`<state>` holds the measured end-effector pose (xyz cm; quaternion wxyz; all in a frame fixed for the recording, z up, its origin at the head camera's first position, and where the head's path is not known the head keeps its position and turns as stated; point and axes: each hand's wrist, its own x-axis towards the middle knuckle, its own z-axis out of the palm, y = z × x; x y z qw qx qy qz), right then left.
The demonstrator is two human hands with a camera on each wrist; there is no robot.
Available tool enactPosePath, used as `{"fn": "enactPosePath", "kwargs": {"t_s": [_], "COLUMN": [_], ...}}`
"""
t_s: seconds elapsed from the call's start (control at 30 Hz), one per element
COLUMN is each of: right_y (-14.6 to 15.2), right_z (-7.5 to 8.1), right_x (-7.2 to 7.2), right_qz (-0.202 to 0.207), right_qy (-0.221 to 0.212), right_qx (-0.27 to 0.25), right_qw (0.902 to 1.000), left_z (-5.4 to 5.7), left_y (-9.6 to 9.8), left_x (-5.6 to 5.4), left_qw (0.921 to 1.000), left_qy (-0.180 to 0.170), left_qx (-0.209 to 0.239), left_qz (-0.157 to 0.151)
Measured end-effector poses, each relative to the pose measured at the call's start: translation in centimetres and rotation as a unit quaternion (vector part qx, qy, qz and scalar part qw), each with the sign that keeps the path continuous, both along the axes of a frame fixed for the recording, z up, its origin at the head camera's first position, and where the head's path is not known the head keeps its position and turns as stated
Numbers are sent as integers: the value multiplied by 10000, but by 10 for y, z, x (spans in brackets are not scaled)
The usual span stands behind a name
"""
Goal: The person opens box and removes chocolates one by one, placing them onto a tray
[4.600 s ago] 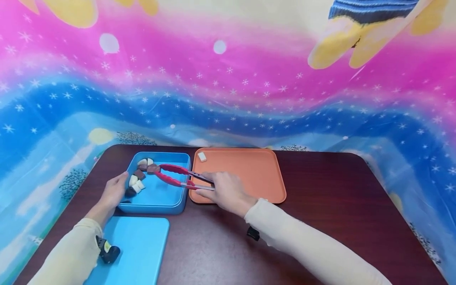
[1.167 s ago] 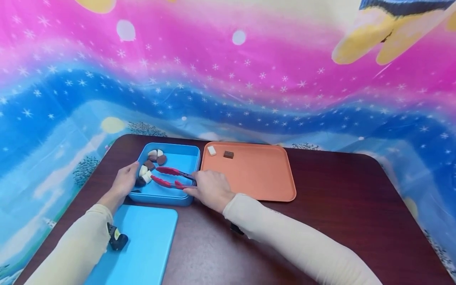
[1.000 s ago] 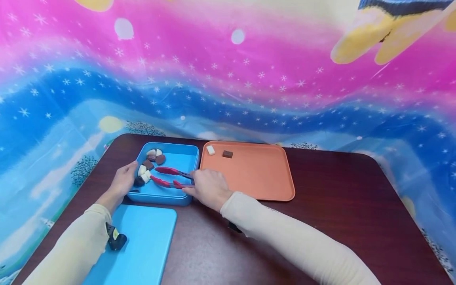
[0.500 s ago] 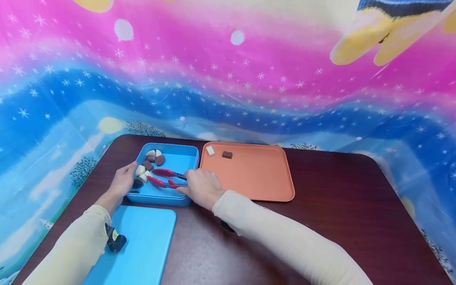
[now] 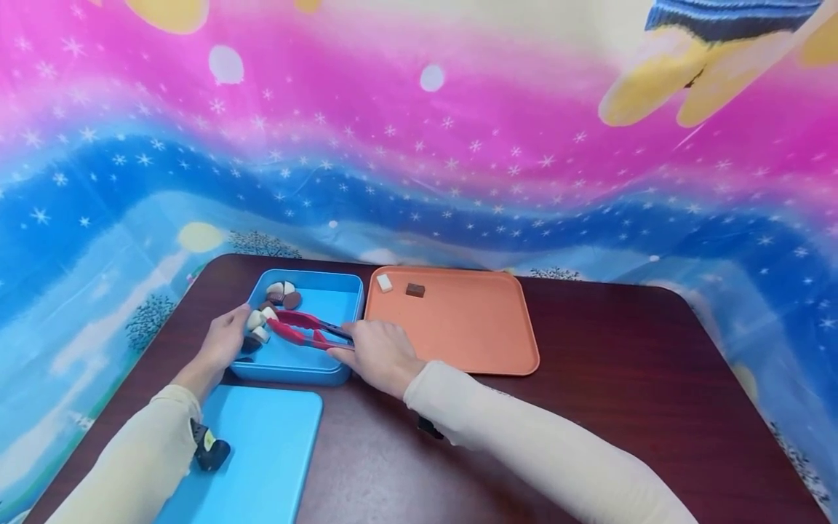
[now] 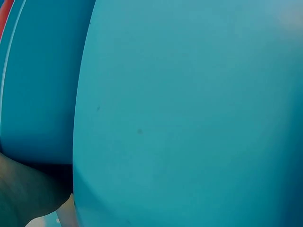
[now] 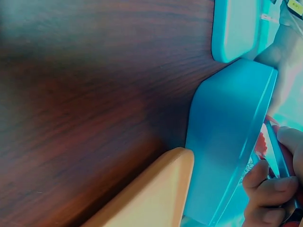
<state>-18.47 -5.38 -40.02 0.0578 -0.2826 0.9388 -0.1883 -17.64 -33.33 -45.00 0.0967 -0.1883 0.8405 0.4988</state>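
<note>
Right hand [image 5: 380,353] curling round red tongs [image 5: 301,319], tips pointing left, touching or nearly touching white block [image 5: 268,313] inside blue box [image 5: 294,373]. Left hand [image 5: 221,340] gripping box's left wall. Orange tray [image 5: 458,320] lying just right of box.
</note>
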Motion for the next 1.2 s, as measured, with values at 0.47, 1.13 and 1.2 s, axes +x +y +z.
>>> {"fn": "enactPosePath", "kwargs": {"t_s": [0.47, 1.13, 1.2], "right_y": [43, 103, 108], "right_z": [2, 2, 2], "right_x": [15, 27, 28], "right_qz": [151, -489, -612], "right_qy": [-23, 244, 193], "right_qx": [-772, -818, -846], "right_qw": [9969, 9951, 9943], "left_z": [-4, 1, 2], "left_y": [-2, 4, 3], "left_x": [5, 3, 3], "left_qw": [9999, 9999, 9999], "left_qy": [-31, -26, -32], "left_qx": [-136, -33, -37], "left_qz": [-29, -125, -138]}}
